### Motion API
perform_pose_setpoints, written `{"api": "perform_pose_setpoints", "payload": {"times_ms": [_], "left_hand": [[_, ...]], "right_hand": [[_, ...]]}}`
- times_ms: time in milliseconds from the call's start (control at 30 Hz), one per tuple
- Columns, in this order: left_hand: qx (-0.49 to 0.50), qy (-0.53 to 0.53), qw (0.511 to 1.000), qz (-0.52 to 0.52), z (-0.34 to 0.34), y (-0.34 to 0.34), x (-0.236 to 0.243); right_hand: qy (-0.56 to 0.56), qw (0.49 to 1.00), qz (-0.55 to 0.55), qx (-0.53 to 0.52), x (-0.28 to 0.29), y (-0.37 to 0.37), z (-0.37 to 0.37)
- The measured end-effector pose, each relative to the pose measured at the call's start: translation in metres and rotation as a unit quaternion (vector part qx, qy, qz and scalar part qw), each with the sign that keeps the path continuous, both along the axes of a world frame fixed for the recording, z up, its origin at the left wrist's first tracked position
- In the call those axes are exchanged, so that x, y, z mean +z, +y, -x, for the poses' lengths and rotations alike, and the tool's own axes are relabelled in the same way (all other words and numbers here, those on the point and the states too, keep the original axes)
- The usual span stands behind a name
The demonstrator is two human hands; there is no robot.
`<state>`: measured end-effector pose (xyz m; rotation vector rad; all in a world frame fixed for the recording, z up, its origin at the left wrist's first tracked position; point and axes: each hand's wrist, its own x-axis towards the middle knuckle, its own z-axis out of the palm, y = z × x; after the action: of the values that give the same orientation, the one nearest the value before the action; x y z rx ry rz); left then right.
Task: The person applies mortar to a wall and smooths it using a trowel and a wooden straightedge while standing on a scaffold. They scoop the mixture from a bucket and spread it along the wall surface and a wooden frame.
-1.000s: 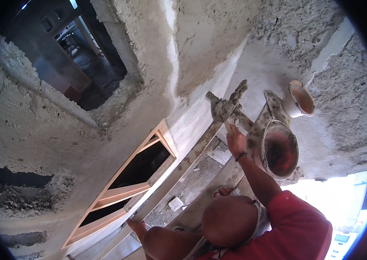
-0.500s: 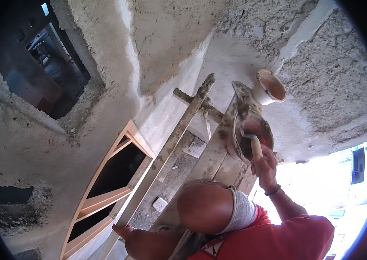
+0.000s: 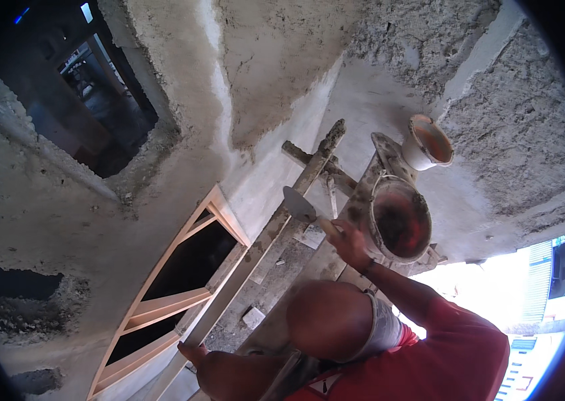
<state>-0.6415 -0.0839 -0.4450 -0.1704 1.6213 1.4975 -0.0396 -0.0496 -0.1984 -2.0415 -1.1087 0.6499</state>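
The right hand [image 3: 349,242], just left of the bucket [image 3: 420,227], has its fingers curled narrowly around the handle of a trowel [image 3: 300,205]; the trowel lies farther left of the bucket, its grey blade pointing away from the hand, up and to the left; the blade overlaps the long wooden beam [image 3: 256,258] in view, but whether it touches the wood cannot be told; a dark bracelet [image 3: 367,267] circles the wrist, below and left of the bucket; the left hand's state cannot be told, for well below and left of the bucket a bare limb [image 3: 194,352] ends against the beam, too shadowed to show whether as hand or foot.

The bucket stands on a stained plank [image 3: 326,259], its inner wall reddish; the dark contents are hard to make out; a smaller white pail [image 3: 418,154] sits just beyond the bucket and to its right; a pale wooden frame [image 3: 169,307] lies well left of the bucket, its gaps too black to see into; below and left of the bucket, a rounded bare part of the body [image 3: 329,317] covers some of the plank; the red sleeve [image 3: 456,324], below the bucket, runs on into clothing that the lower edge cuts off; glare to the bucket's lower right washes out the background.
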Motion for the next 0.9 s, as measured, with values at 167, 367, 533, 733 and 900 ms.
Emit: {"api": "perform_pose_setpoints", "payload": {"times_ms": [167, 367, 533, 733, 900], "left_hand": [[0.012, -0.033, 0.999, -0.003, -0.011, 0.0, 0.011], [0.027, -0.048, 0.997, 0.049, -0.03, 0.005, 0.021], [-0.003, 0.001, 0.998, 0.056, -0.031, 0.002, 0.012], [0.048, -0.063, 0.996, 0.051, -0.013, 0.004, 0.01], [0.053, -0.045, 0.996, 0.061, -0.028, 0.005, 0.019]], "right_hand": [[-0.111, 0.991, 0.048, -0.065, -0.071, 0.061, -0.017], [-0.156, 0.972, 0.002, -0.173, -0.098, 0.129, -0.098], [-0.135, 0.962, 0.053, -0.23, -0.094, 0.157, -0.137], [-0.152, 0.959, 0.111, -0.211, -0.09, 0.179, -0.141], [-0.183, 0.95, 0.111, -0.226, -0.085, 0.178, -0.141]]}}
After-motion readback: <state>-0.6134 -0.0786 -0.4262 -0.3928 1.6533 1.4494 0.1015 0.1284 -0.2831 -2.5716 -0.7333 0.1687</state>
